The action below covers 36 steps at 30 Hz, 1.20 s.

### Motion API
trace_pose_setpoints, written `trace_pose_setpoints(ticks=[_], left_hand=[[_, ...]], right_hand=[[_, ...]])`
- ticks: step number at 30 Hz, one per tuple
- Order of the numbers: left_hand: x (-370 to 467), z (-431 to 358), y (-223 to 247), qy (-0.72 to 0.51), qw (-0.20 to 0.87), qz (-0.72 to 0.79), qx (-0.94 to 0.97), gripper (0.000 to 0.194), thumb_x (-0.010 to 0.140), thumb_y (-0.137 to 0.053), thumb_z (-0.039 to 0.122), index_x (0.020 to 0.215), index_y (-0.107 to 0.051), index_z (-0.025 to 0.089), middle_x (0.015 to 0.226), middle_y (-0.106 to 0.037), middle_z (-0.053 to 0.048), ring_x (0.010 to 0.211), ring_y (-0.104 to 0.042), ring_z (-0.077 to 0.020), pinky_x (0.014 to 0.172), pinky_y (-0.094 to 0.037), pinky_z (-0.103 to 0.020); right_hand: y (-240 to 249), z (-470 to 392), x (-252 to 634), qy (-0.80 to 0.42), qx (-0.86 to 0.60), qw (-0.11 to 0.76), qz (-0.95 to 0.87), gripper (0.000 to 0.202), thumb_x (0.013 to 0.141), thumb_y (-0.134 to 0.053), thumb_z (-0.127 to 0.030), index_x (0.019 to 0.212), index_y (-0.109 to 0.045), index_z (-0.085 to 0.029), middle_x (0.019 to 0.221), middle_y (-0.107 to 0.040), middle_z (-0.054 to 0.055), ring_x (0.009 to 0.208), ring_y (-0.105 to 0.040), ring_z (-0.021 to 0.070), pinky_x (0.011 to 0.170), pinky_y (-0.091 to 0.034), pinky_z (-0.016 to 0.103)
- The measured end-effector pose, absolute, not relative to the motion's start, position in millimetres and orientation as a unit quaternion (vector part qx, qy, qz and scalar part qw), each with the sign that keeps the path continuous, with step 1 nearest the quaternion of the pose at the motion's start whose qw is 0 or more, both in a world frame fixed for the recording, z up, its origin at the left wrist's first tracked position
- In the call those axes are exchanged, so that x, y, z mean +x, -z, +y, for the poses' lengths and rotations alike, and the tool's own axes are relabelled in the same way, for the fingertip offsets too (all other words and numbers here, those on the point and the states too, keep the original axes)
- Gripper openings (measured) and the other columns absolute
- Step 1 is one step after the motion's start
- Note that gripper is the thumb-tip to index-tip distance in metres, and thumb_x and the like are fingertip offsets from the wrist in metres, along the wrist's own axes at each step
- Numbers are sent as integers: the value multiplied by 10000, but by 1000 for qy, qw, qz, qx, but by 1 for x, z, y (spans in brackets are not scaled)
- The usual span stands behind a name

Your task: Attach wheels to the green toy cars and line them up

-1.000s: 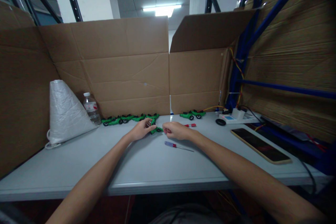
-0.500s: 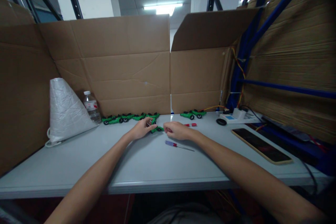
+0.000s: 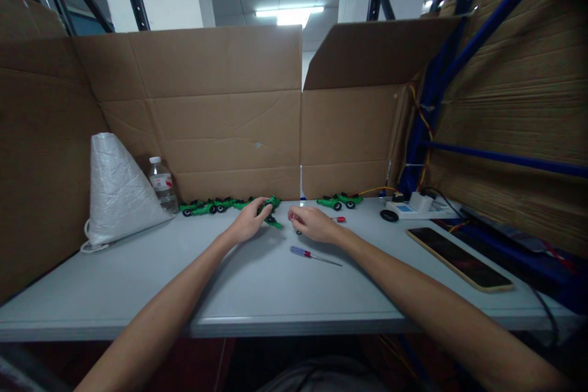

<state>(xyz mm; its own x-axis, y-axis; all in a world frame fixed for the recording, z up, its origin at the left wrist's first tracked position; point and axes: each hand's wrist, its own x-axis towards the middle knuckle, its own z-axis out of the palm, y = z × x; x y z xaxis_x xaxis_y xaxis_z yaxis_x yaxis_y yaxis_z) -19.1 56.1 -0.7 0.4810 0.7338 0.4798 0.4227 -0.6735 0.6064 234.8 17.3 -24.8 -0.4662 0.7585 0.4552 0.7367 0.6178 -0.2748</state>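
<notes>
My left hand (image 3: 252,220) is closed on a green toy car (image 3: 272,220) near the middle of the table. Just right of it, my right hand (image 3: 312,223) has its fingers pinched together; a small dark piece shows under them, too small to make out. A row of green toy cars (image 3: 202,208) stands at the back left, and two more green cars (image 3: 339,201) are at the back right. A screwdriver with a purple handle (image 3: 301,252) lies in front of my right hand. Behind that hand a red-ended tool (image 3: 340,219) is partly hidden.
A silvery cone-shaped bag (image 3: 119,196) and a water bottle (image 3: 162,186) stand at the left. A power strip (image 3: 420,207), a black ring (image 3: 389,215) and a phone (image 3: 459,257) lie at the right. Cardboard walls (image 3: 229,128) enclose the table (image 3: 239,294).
The green car in my left hand has turned and lifted slightly. My right hand has moved a little away from it, opening a gap. The view has shifted slightly.
</notes>
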Motion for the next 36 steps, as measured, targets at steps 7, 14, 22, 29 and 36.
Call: trace_pose_setpoints(ticks=[7,14,22,29,36], left_hand=[[-12,47,-3,-372,261,336,825,536,980,-571,611,1224,-659,142,852,-676,-37,588,-538,-120,584,-443,-246],[-6,46,1,-362,364,299,804,522,918,-655,642,1019,-640,130,777,-576,-2,540,-467,-76,476,-338,-196],[-10,52,3,-347,413,311,782,539,903,-655,672,975,-642,138,664,-495,36,497,-423,-73,458,-309,-196],[-11,52,3,-343,415,321,779,568,871,-675,692,983,-665,136,648,-498,45,485,-416,-74,470,-292,-207],[-12,54,2,-336,368,302,813,550,827,-736,652,980,-731,124,841,-680,-52,655,-537,-131,574,-403,-238]], right_hand=[[25,17,232,-23,-439,318,-840,216,1051,-527,-321,1213,-601,-199,855,-677,22,745,-590,171,718,-361,253],[28,20,233,-18,-418,335,-844,299,1068,-532,-374,1319,-545,-211,986,-688,43,833,-624,183,786,-413,263],[29,22,234,0,-384,329,-863,207,1054,-555,-321,1233,-582,-219,1101,-691,86,930,-626,210,818,-424,288],[32,26,234,2,-374,320,-870,183,1080,-492,-325,1179,-604,-219,1059,-696,74,899,-616,204,796,-401,284],[30,28,235,-26,-396,303,-866,187,1039,-448,-184,1015,-633,-198,886,-655,27,805,-555,175,743,-355,250]])
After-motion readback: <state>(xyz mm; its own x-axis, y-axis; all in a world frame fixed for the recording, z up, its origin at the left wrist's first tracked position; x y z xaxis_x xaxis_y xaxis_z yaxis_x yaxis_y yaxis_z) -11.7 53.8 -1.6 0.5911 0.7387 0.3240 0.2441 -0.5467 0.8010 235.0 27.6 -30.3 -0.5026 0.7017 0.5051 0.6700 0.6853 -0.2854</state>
